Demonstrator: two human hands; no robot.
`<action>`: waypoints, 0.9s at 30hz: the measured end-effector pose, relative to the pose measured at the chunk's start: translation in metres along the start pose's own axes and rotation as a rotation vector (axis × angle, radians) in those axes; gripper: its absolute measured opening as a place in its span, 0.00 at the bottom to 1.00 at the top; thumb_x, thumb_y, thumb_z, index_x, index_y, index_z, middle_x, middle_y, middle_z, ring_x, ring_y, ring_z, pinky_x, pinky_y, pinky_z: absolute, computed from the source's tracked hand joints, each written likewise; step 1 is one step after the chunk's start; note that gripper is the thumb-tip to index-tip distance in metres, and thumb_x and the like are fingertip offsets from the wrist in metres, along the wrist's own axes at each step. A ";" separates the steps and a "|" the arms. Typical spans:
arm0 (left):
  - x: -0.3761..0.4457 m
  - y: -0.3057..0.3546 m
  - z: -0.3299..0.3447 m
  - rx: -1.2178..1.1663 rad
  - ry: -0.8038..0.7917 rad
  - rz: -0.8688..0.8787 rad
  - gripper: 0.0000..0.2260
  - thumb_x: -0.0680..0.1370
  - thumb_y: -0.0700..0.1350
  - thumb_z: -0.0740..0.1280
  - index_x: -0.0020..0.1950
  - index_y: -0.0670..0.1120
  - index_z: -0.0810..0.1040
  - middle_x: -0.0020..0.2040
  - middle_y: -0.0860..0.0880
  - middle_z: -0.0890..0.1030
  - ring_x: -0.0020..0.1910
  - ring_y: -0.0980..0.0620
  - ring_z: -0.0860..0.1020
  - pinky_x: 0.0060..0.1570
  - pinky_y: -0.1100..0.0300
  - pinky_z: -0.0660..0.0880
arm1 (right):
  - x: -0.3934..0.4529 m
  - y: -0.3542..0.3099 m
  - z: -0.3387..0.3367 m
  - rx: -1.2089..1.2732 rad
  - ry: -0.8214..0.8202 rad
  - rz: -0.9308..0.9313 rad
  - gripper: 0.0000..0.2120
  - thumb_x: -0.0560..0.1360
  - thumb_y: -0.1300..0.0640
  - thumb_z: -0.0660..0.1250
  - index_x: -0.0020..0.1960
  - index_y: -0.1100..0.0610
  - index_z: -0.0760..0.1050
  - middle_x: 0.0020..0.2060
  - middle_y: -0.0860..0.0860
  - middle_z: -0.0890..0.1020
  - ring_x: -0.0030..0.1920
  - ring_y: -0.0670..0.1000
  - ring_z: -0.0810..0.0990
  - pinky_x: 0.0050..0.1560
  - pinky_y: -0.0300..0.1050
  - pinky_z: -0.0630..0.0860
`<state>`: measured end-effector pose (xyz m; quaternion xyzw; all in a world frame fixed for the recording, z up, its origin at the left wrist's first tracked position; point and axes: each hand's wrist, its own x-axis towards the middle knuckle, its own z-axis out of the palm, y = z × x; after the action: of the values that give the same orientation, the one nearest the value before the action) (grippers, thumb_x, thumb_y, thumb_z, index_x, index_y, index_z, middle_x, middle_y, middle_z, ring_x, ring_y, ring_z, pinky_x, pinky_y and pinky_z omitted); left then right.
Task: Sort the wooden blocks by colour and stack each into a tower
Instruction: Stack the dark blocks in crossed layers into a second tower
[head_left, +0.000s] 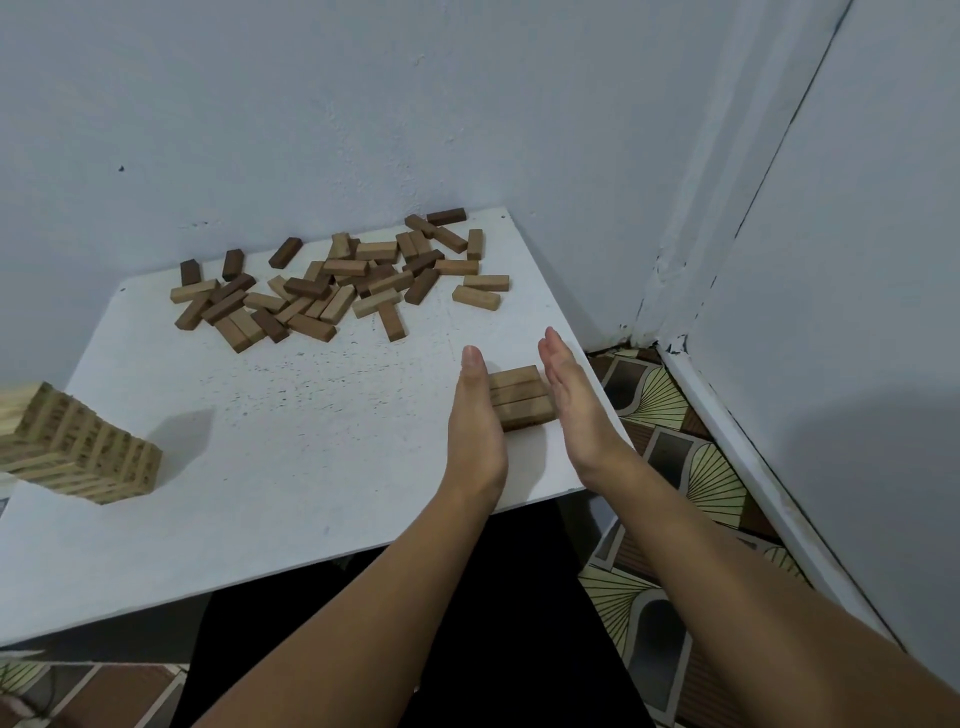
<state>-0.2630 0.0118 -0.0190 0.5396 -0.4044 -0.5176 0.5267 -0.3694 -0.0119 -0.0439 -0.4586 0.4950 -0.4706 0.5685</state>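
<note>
A person's flat, straight-fingered hands bracket a low stack of mid-brown blocks (521, 397) near the worktop's (291, 415) right front corner: the left hand (475, 421) lies along its 9 o'clock side, the right hand (574, 400) stands at 3 o'clock, seemingly a hair apart. The blocks' long axes run left to right, straight between both palms. The unsorted pile (337, 283) waits well apart at 11 o'clock by the wall, arguably nearer the left hand, and a pale tower (83, 449) stands far out at 9 o'clock.
</note>
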 end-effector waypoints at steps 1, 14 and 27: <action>0.000 0.004 -0.005 0.040 -0.005 0.005 0.15 0.86 0.63 0.46 0.67 0.67 0.68 0.48 0.83 0.72 0.50 0.85 0.69 0.61 0.78 0.61 | 0.000 -0.001 -0.003 -0.006 0.011 -0.018 0.25 0.88 0.46 0.45 0.84 0.47 0.51 0.82 0.43 0.56 0.80 0.40 0.55 0.75 0.34 0.54; 0.047 0.019 -0.084 0.789 -0.432 -0.069 0.45 0.65 0.57 0.84 0.79 0.56 0.69 0.66 0.55 0.72 0.65 0.55 0.71 0.70 0.53 0.70 | 0.010 -0.027 -0.058 -0.719 -0.332 0.040 0.41 0.76 0.49 0.75 0.81 0.36 0.56 0.81 0.39 0.56 0.79 0.42 0.56 0.71 0.41 0.58; 0.056 0.017 -0.078 0.702 -0.401 -0.067 0.34 0.65 0.52 0.85 0.68 0.57 0.78 0.60 0.53 0.74 0.59 0.53 0.72 0.65 0.50 0.73 | 0.017 -0.022 -0.062 -0.783 -0.359 0.026 0.41 0.75 0.47 0.77 0.81 0.39 0.58 0.82 0.39 0.52 0.80 0.45 0.55 0.71 0.42 0.56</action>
<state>-0.1770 -0.0336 -0.0166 0.5880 -0.6334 -0.4597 0.2041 -0.4318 -0.0349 -0.0302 -0.7080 0.5354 -0.1526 0.4344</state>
